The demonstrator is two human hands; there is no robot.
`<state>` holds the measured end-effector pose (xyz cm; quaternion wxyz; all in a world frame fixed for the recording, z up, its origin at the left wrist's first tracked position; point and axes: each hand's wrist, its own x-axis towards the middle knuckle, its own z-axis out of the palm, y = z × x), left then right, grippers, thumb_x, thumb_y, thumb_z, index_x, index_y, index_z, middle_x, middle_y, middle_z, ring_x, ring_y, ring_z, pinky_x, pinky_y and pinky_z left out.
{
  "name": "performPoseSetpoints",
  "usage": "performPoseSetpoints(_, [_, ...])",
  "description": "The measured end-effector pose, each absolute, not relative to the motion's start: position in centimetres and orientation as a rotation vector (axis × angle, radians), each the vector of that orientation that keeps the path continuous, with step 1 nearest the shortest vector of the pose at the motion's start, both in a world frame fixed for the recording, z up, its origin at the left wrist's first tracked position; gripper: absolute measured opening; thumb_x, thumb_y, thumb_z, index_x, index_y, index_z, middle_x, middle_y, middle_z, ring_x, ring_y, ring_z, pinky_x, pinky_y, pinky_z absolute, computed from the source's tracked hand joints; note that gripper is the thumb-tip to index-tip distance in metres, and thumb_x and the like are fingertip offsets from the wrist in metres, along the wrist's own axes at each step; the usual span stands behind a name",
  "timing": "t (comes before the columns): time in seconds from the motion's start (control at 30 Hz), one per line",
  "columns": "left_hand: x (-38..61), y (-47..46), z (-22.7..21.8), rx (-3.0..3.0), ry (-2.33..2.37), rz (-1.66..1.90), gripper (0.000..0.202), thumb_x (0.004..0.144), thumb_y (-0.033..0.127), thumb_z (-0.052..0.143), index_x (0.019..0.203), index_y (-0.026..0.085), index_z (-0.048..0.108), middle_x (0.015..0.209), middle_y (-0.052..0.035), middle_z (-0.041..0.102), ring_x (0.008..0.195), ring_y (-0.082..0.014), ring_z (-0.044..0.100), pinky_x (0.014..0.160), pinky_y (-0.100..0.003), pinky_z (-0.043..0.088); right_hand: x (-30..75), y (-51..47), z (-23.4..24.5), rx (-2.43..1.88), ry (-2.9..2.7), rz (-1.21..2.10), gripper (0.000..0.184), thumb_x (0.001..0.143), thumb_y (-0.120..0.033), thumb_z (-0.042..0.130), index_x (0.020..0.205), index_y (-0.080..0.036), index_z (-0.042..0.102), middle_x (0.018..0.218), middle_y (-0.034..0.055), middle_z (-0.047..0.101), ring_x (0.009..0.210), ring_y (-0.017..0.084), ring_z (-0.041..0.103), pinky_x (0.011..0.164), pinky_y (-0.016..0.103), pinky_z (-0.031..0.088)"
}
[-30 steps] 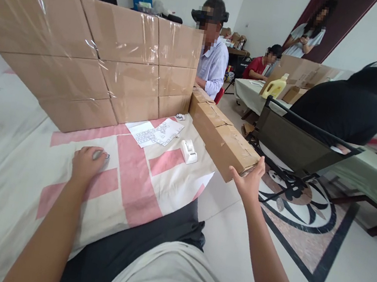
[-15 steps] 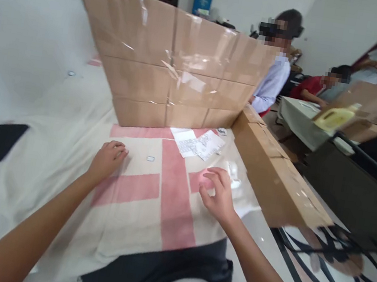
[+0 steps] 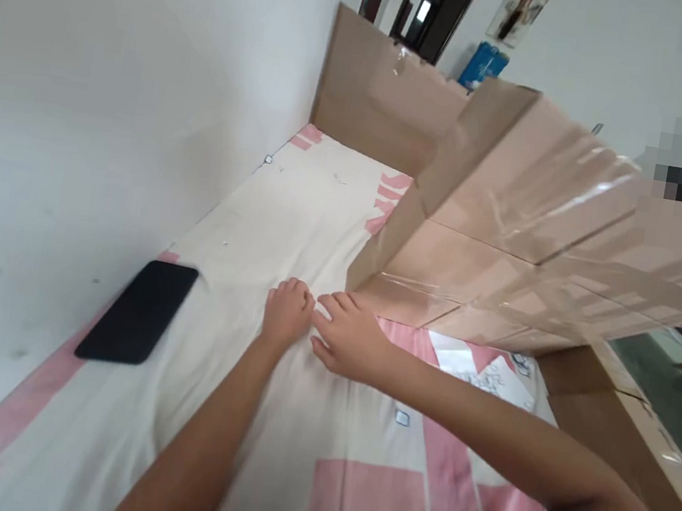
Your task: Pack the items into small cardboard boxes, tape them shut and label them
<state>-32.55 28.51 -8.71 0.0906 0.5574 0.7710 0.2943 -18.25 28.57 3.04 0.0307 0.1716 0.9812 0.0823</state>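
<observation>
My left hand (image 3: pixel 289 313) is closed, its fingers curled downward over the pale bed sheet (image 3: pixel 292 438). Right beside it, nearly touching, my right hand (image 3: pixel 349 336) reaches in from the right with bent fingers and thumb drawn toward them. A small whitish patch shows between the two hands; whether it is a held object or the sheet, I cannot make out. Both hands are just in front of the lower corner of a tall taped cardboard panel (image 3: pixel 476 255). A small blue-edged white tag (image 3: pixel 401 418) lies on the sheet below my right forearm.
A black flat tablet-like thing (image 3: pixel 138 311) lies at left near the white wall (image 3: pixel 115 82). Papers with drawings (image 3: pixel 490 376) lie at the panel's foot, partly behind my right arm. A low cardboard side wall (image 3: pixel 606 418) borders the right. Another person stands beyond the panel.
My view has turned left. My right hand has left the pink round thing at the right and crossed over to my left hand. The pink thing is out of sight now.
</observation>
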Motion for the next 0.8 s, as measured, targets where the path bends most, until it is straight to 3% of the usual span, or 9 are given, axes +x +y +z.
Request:
performPoseSetpoints(0.17, [-33.1, 28.4, -8.5, 1.642, 2.22, 0.859, 0.027, 0.094, 0.023, 0.051, 0.114, 0.022, 0.069, 0.117, -0.0137, 0.071, 0.118, -0.0323, 0.06, 0.092, -0.047, 0.045, -28.7, 34.5, 1.6, 0.883, 2.817, 0.059, 0.037, 0.101, -0.032, 0.045, 0.132, -0.017, 0.059, 0.132, 0.0193, 0.061, 0.115, 0.037, 0.058, 0.092, 0.054, 0.048])
performPoseSetpoints(0.27, [-32.8, 28.5, -8.5, 1.621, 2.208, 0.883, 0.026, 0.095, 0.022, 0.048, 0.108, 0.022, 0.07, 0.117, -0.014, 0.071, 0.116, -0.0333, 0.06, 0.089, -0.049, 0.045, -33.8, 38.6, -0.6, 1.243, 2.655, -0.135, 0.042, 0.102, -0.036, 0.046, 0.139, -0.018, 0.054, 0.145, 0.0231, 0.053, 0.125, 0.044, 0.054, 0.095, 0.063, 0.047])
performPoseSetpoints(0.37, [-32.6, 28.3, -8.7, 1.589, 2.167, 0.928, 0.023, 0.094, 0.022, 0.048, 0.098, 0.025, 0.071, 0.113, -0.0125, 0.07, 0.108, -0.0321, 0.061, 0.087, -0.05, 0.044, -37.4, 42.0, -3.5, 1.486, 2.543, -0.239, 0.061, 0.103, -0.054, 0.039, 0.153, -0.019, 0.041, 0.165, 0.0269, 0.03, 0.144, 0.054, 0.036, 0.1, 0.078, 0.038])
performPoseSetpoints(0.47, [-32.6, 28.0, -8.9, 1.566, 2.131, 0.951, 0.017, 0.092, 0.024, 0.054, 0.096, 0.026, 0.071, 0.111, -0.0125, 0.07, 0.105, -0.0335, 0.06, 0.086, -0.052, 0.044, -38.6, 43.8, -6.3, 1.603, 2.693, -0.289, 0.072, 0.103, -0.065, 0.03, 0.159, -0.02, 0.032, 0.171, 0.0232, 0.016, 0.156, 0.053, 0.01, 0.11, 0.086, 0.017])
performPoseSetpoints(0.53, [-32.5, 27.8, -9.0, 1.56, 2.114, 0.968, 0.015, 0.09, 0.024, 0.056, 0.094, 0.027, 0.07, 0.109, -0.0117, 0.069, 0.104, -0.0333, 0.06, 0.086, -0.052, 0.044, -38.5, 44.1, -7.4, 1.612, 2.793, -0.311, 0.071, 0.103, -0.065, 0.028, 0.158, -0.02, 0.033, 0.172, 0.0207, 0.018, 0.157, 0.051, 0.007, 0.113, 0.085, 0.012])
performPoseSetpoints(0.8, [-32.0, 27.5, -8.6, 1.48, 2.057, 1.051, 0.017, 0.091, 0.024, 0.054, 0.094, 0.03, 0.07, 0.106, -0.0103, 0.071, 0.105, -0.0321, 0.061, 0.09, -0.054, 0.042, -38.4, 44.4, -7.7, 1.612, 2.814, -0.289, 0.061, 0.103, -0.062, 0.031, 0.149, -0.023, 0.043, 0.168, 0.0168, 0.027, 0.154, 0.05, 0.015, 0.112, 0.085, 0.015])
